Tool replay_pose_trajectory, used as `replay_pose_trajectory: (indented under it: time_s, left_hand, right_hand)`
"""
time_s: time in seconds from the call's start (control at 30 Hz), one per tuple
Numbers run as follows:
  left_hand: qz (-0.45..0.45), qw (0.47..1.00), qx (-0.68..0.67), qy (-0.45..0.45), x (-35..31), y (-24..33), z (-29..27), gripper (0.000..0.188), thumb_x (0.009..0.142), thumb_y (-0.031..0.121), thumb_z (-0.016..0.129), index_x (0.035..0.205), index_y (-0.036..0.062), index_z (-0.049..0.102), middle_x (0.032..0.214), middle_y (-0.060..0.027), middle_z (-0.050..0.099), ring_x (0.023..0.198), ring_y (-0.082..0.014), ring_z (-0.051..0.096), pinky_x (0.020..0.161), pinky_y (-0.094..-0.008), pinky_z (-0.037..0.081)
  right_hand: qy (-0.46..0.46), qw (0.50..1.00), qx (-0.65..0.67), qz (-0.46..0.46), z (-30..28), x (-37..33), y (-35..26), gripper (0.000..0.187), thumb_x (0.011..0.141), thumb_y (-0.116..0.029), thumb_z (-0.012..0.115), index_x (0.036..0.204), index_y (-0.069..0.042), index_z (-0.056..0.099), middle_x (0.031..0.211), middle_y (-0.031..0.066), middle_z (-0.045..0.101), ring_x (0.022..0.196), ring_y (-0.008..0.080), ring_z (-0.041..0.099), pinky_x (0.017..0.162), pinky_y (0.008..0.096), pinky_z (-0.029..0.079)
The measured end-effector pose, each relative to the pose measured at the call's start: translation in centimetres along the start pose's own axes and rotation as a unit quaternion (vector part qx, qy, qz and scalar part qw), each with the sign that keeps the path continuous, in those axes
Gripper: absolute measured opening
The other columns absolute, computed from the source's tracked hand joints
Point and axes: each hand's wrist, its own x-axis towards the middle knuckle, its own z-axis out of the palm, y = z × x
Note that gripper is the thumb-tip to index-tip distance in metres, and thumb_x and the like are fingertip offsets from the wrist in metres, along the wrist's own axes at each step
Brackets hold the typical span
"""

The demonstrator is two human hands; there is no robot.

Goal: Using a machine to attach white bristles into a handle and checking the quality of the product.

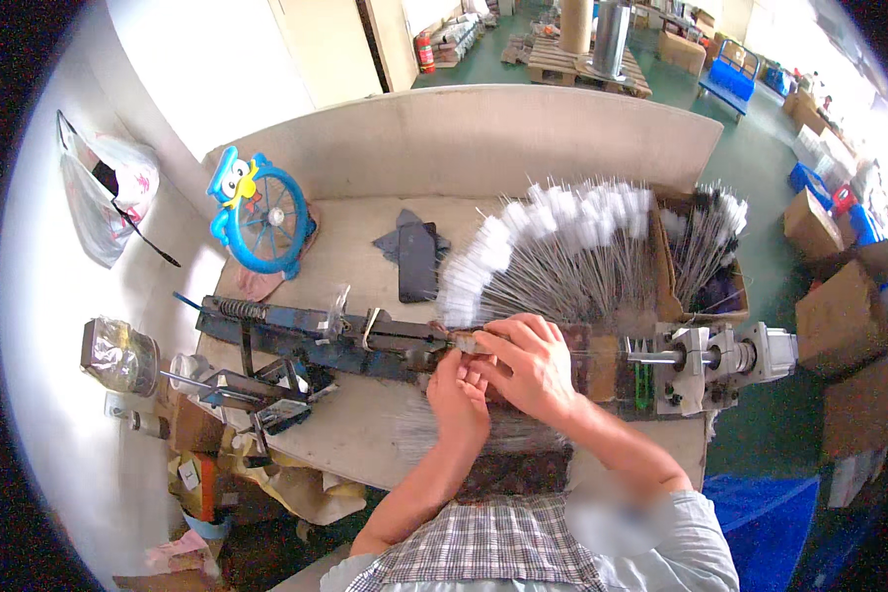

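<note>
Left hand [459, 397] and right hand [530, 367] curl close together, any grip hidden. The long black metal rail [400, 331] extends leftward from them.

Both hands [533, 365] close together, fingers [511, 333] bent, forearms [627, 439] angled inward

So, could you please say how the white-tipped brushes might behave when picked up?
The white-tipped brushes are probably light, given their thin stems. Those stems seem fairly stiff, fanning out straight. Lifting one may snag neighbours, since the white heads crowd together.
</note>
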Motion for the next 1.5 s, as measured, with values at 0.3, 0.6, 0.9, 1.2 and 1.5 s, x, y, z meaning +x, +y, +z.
replay_pose_trajectory:
  time_s: [0.3,0.6,0.9,1.2,1.5]
  left_hand:
    - [0.016,0.999,0.001,0.041,-0.5,-0.3,0.1,0.011,0.083,0.010,0.053,0.074,0.0083,0.048,0.067,0.0009,0.048,0.063,-0.0102,0.051,0.059,-0.0259,0.044]
    - [0.043,0.998,0.054,-0.012,-0.3,-0.3,0.4,0.001,0.083,0.005,0.053,0.084,0.0046,0.053,0.085,-0.0028,0.057,0.079,-0.0111,0.055,0.074,-0.0250,0.045]
    - [0.030,0.999,0.021,0.014,-0.2,-0.5,0.3,0.006,0.082,0.010,0.054,0.084,0.0049,0.052,0.085,-0.0035,0.056,0.081,-0.0134,0.056,0.071,-0.0269,0.047]
    - [0.023,1.000,0.008,0.018,-0.1,-0.4,0.0,0.005,0.083,0.011,0.054,0.083,0.0060,0.051,0.082,-0.0017,0.054,0.075,-0.0112,0.054,0.067,-0.0246,0.045]
    - [0.021,0.999,0.046,0.009,-0.3,-0.6,-0.2,0.008,0.084,0.014,0.053,0.085,0.0058,0.053,0.086,-0.0024,0.056,0.079,-0.0119,0.056,0.072,-0.0247,0.046]
  right_hand:
    - [0.017,0.999,-0.037,0.008,0.5,-0.2,-0.9,0.030,0.061,-0.020,0.072,0.089,-0.012,0.067,0.092,0.0001,0.062,0.086,0.0198,0.056,0.074,0.0342,0.042]
    - [-0.010,0.999,-0.048,-0.002,-0.7,-0.1,-0.4,0.022,0.064,-0.021,0.069,0.086,-0.015,0.068,0.092,0.0006,0.062,0.087,0.0204,0.056,0.075,0.0351,0.042]
    - [-0.012,0.999,-0.027,-0.010,0.1,0.0,0.1,0.021,0.065,-0.022,0.068,0.086,-0.015,0.068,0.092,0.0006,0.061,0.087,0.0201,0.056,0.075,0.0347,0.042]
    - [-0.019,0.999,-0.032,-0.028,0.5,0.0,0.0,0.023,0.064,-0.021,0.068,0.086,-0.015,0.068,0.092,-0.0006,0.061,0.087,0.0193,0.056,0.075,0.0346,0.042]
    - [0.013,1.000,-0.011,-0.024,0.8,-0.6,0.4,0.021,0.067,-0.021,0.064,0.086,-0.013,0.066,0.091,-0.0016,0.060,0.085,0.0179,0.055,0.074,0.0342,0.041]
